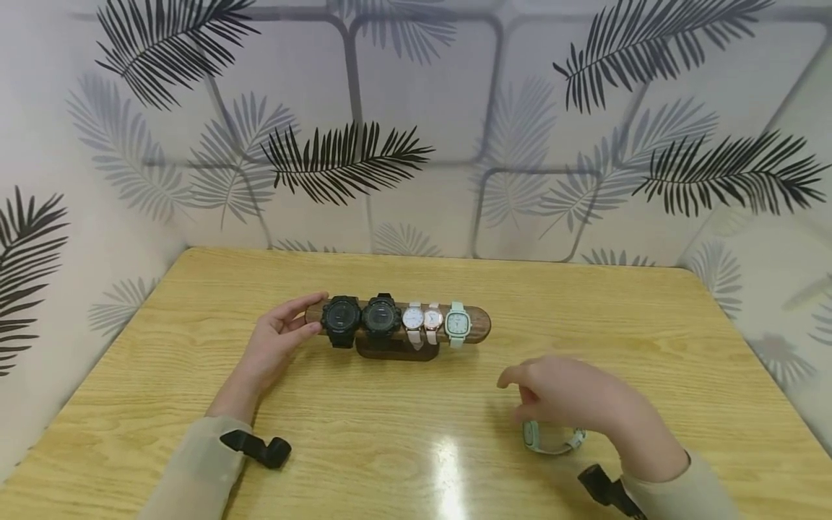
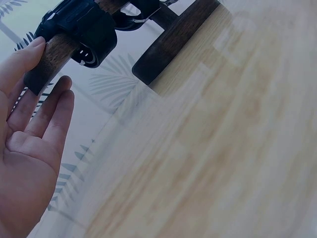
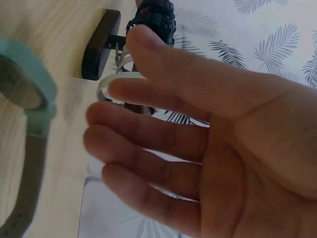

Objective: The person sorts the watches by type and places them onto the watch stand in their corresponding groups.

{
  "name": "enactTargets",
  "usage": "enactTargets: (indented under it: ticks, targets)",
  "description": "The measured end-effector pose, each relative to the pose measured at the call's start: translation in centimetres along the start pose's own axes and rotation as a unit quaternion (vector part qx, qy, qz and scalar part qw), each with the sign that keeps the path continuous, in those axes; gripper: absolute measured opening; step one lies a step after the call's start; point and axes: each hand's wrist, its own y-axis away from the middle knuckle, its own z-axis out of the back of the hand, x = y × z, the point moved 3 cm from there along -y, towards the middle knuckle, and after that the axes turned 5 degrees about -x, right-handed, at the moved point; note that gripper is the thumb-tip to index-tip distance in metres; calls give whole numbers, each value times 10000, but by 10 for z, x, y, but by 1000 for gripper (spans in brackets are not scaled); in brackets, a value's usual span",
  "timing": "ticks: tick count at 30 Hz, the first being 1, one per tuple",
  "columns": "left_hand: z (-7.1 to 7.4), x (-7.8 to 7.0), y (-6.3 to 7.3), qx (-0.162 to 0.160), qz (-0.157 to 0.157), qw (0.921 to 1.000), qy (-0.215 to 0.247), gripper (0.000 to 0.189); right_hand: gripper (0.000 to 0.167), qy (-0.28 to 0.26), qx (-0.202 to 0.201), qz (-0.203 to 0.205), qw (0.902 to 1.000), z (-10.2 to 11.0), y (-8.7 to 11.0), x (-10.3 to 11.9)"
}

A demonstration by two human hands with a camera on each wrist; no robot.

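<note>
A dark wooden watch stand (image 1: pixel 481 325) has a horizontal bar on a short base (image 1: pixel 398 351). Along the bar sit two black watches (image 1: pixel 341 315), two small watches with white straps (image 1: pixel 414 318), and a mint-green square watch (image 1: pixel 458 323). My left hand (image 1: pixel 276 336) holds the bar's left end between thumb and fingers; the left wrist view shows the thumb (image 2: pixel 29 57) against the wood. Another mint-green watch (image 1: pixel 552 451) lies on the table at the right, its strap curved. My right hand (image 1: pixel 572 393) hovers over it, fingers loosely bent and holding nothing.
The light wooden table (image 1: pixel 364 448) runs back to a wall covering (image 1: pixel 422 94) with a leaf pattern. Small black devices are fixed at the left sleeve (image 1: pixel 201 462) and right sleeve (image 1: pixel 682 491).
</note>
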Motion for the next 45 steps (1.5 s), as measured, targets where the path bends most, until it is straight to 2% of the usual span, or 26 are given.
enactTargets:
  ticks: [3,8,10,15,18,22,25,27,30,34,38,41,45]
  targets:
    - [0,1,0,-17,6,10000,-19,48,36,-299,358,-386,9982,-8,9,-2]
    - [1,1,-1,-54,20,9999,-118,48,36,-346,474,-816,9949,-22,17,-10]
    - [0,0,-1,-55,23,9999,-148,49,31,-358,470,-801,9950,-26,17,-12]
    - [0,-1,-1,-47,33,9999,-154,49,16,-512,456,-410,9968,-33,16,-15]
    - [0,-2,-1,-50,44,9999,-125,49,18,-634,448,-366,9963,-34,15,-16]
    - [-1,-3,-1,-65,44,9999,-135,48,28,-662,97,-466,9967,-26,10,-22]
    - [-1,-3,0,-74,59,9998,-170,49,32,-787,-576,-470,9941,-15,6,-27]
    - [-1,-3,0,-79,77,9998,-180,49,34,-1019,-1013,-545,9881,-8,2,-30]
    - [-1,-3,0,-80,82,9998,-159,49,34,-1364,-1697,-702,9735,-1,-4,-35]
    - [-1,-2,-1,-75,59,9999,-120,49,37,-1901,-2260,-872,9514,1,-14,-40]
    - [0,-1,-1,-52,42,9999,-108,49,39,-2643,-2403,-904,9296,-1,-25,-45]
    - [0,-1,-1,-30,35,10000,-72,49,39,-3040,-2366,-884,9186,-4,-32,-47]
    - [-1,-1,0,-30,31,10000,-54,49,41,-3219,-2246,-856,9158,-7,-38,-48]
